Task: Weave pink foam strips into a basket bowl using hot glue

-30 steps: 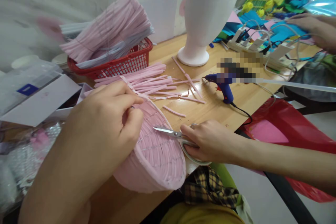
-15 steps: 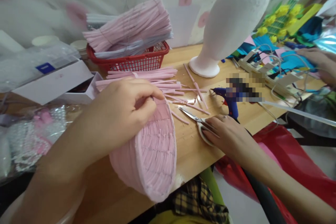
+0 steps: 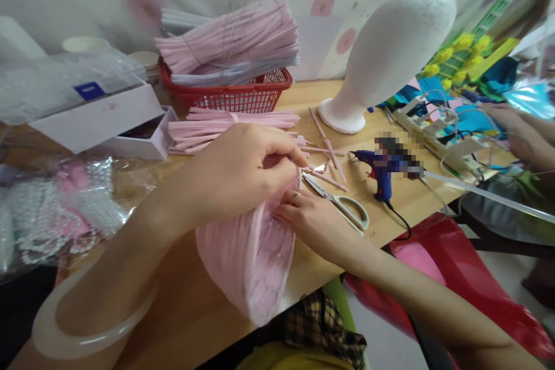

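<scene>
Fingers of the left hand [image 3: 243, 167] were closed on the top rim of the bowl [image 3: 229, 260], which stood tilted above the near table edge, opening to the right. Likely reason: to steady it and present its inner wall. Right hand [image 3: 318, 222] had its fingertips against that inner wall; could not tell whether they pinched anything. Contact between bowl and table [image 3: 173, 300] unclear.

Sweep, left to right. Beads [image 3: 43, 202] in clear plastic, apart from the work. Box [image 3: 154, 139] beyond. Basket [image 3: 260, 98] at the wall; its bundle [image 3: 243, 34] overhung the rim, seemingly too long to lie inside. Pink strips [image 3: 195, 130] in front of it, just past the left hand, perhaps for a short reach. Scissors [image 3: 333, 199] lay beside the right hand, handles rightward, probably for easy pickup. Head form [image 3: 396, 46] stood farther back, leaning right. Glue gun [image 3: 382, 179] pointed its nozzle left, toward the strips; cord trailed from the grip. Power strip [image 3: 425, 133] behind, likely set there for plugs. Far right: 1 co-worker's hand [image 3: 505, 118].
</scene>
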Demonstrator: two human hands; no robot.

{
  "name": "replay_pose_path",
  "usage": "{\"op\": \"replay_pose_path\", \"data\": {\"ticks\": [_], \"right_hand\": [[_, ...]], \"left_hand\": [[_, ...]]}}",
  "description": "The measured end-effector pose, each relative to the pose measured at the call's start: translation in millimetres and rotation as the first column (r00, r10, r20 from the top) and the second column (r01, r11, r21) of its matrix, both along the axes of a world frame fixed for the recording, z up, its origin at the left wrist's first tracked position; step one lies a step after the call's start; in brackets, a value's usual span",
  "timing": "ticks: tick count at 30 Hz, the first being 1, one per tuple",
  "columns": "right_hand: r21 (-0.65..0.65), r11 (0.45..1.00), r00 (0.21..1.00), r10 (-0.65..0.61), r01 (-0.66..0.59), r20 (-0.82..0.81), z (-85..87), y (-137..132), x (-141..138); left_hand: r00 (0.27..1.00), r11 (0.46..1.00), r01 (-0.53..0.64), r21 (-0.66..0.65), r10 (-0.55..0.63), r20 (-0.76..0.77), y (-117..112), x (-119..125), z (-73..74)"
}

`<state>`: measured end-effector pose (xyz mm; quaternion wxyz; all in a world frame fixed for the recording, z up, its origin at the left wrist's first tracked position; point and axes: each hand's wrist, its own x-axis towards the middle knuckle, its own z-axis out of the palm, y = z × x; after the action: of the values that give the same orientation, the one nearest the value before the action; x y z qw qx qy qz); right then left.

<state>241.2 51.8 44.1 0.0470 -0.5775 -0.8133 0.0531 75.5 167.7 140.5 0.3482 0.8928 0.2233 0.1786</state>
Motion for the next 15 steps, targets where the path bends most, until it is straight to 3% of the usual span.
{"op": "replay_pose_path", "data": {"ticks": [8,15], "right_hand": [[-0.065,0.996,0.987,0.074,-0.065,0.141,3.0,5.9,-1.6],[-0.037,0.999,0.990,-0.007,0.013,0.139,-0.3,12.0,-0.2]], "left_hand": [[1.000,1.000,-0.027,0.004,0.027,-0.001,1.9,0.5,0.6],[0.999,0.999,-0.040,0.002,0.040,-0.006,2.0,1.1,-0.4]]}}
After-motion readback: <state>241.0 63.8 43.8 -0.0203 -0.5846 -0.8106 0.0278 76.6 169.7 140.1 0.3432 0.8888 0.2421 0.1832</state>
